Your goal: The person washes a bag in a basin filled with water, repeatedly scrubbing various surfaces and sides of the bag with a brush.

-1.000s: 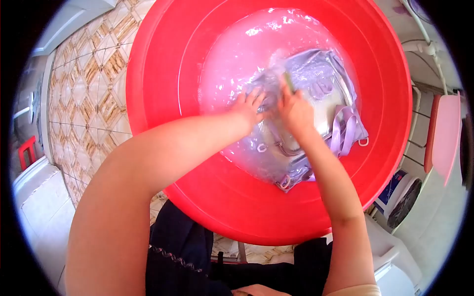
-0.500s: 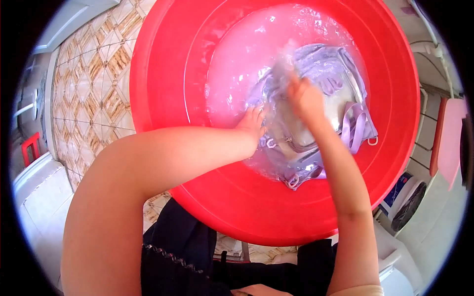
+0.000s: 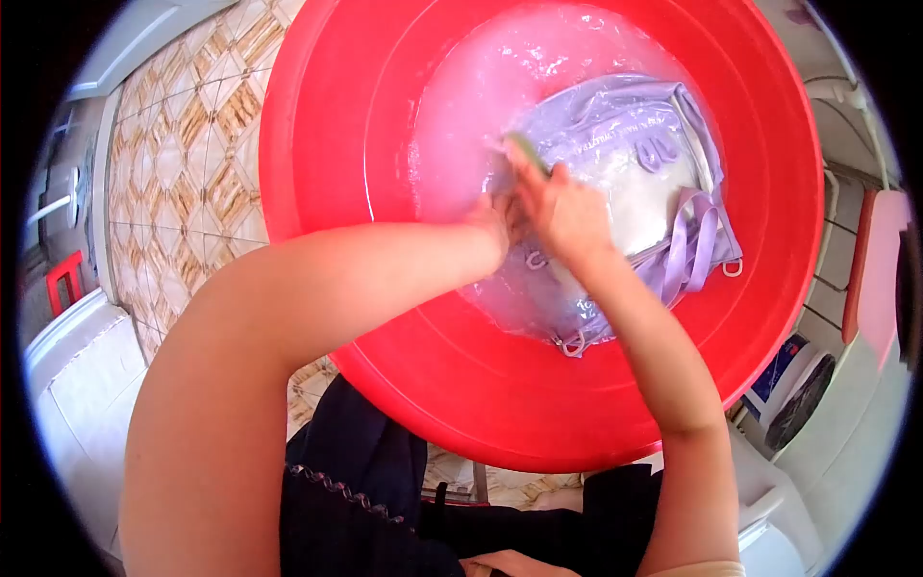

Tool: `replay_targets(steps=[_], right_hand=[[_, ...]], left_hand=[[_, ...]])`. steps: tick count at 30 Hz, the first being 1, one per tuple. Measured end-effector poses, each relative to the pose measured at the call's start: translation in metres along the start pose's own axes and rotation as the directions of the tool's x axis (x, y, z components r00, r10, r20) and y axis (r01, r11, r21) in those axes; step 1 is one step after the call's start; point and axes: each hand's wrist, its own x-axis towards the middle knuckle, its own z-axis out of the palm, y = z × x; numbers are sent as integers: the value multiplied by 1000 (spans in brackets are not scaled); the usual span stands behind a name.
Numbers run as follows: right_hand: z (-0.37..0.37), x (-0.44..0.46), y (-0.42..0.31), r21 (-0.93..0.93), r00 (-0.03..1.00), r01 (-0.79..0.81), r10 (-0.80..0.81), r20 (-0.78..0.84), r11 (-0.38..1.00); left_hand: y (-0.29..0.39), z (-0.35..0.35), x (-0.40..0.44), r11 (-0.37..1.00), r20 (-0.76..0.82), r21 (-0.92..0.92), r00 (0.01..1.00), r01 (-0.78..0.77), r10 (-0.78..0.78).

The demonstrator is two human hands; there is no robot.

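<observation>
A soaked purple bag (image 3: 615, 125) with a clear, shiny panel and purple straps (image 3: 690, 245) lies in cloudy water inside a large red basin (image 3: 317, 125). My right hand (image 3: 569, 216) is closed around a green brush (image 3: 527, 152), blurred by motion, over the bag's left side. Beside it, my left hand (image 3: 492, 223) is at the bag's left edge; its fingers are partly covered by my right hand and blurred, so their grip is unclear. White plastic rings (image 3: 572, 344) hang from the bag's lower corners.
Patterned floor tiles (image 3: 187, 144) extend to the left of the basin. On the right stand a white bucket (image 3: 793, 389) lying near the basin's rim and a pink board (image 3: 877, 269). A red object (image 3: 64, 281) is at the far left. My dark clothing (image 3: 361, 471) is below the basin.
My right hand with the brush has moved left and slightly down, close to my left hand. The left hand's fingers were spread on the bag and are now partly covered. More of the bag's panel shows.
</observation>
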Motion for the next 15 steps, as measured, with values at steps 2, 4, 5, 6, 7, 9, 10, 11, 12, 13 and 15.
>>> replay_targets(steps=[2, 4, 5, 6, 7, 9, 10, 11, 12, 13, 15], right_hand=[[13, -13, -4, -159, 996, 94, -92, 20, 983], [9, 19, 14, -140, 1000, -1, -1, -11, 990], [8, 40, 28, -123, 995, -94, 90, -40, 988], [11, 57, 46, -137, 990, -97, 82, -111, 986], [15, 69, 62, -157, 981, -100, 72, -179, 983], [-1, 75, 74, -187, 974, -185, 154, -168, 965], [-8, 77, 81, -215, 960, -261, 229, -161, 941], [-9, 78, 94, -220, 961, -258, 226, -161, 941], [-10, 79, 110, -137, 913, -380, 347, -214, 915], [-7, 81, 122, -48, 848, -493, 467, -251, 869], [4, 74, 118, -54, 842, -504, 477, -251, 862]], left_hand=[[0, -3, 2, 998, 80, 58, 997, -23, 18], [-6, -19, -14, 998, 109, -22, 992, -54, 57], [-7, -19, -17, 998, 116, -13, 992, -54, 55], [-8, -19, -19, 998, 57, -44, 998, -37, 40], [-9, -20, -20, 996, -6, -81, 1000, -25, 24], [-9, -15, -16, 993, -53, -114, 999, -15, 9], [-9, -14, -14, 989, -97, -151, 995, -1, -13], [-9, -17, -15, 988, -100, -155, 995, 0, -15], [-11, -22, -17, 993, -34, -116, 999, -3, -1], [-11, -25, -20, 997, 35, -77, 999, -11, 14], [-5, -26, -24, 993, 63, -119, 998, -13, 20]])
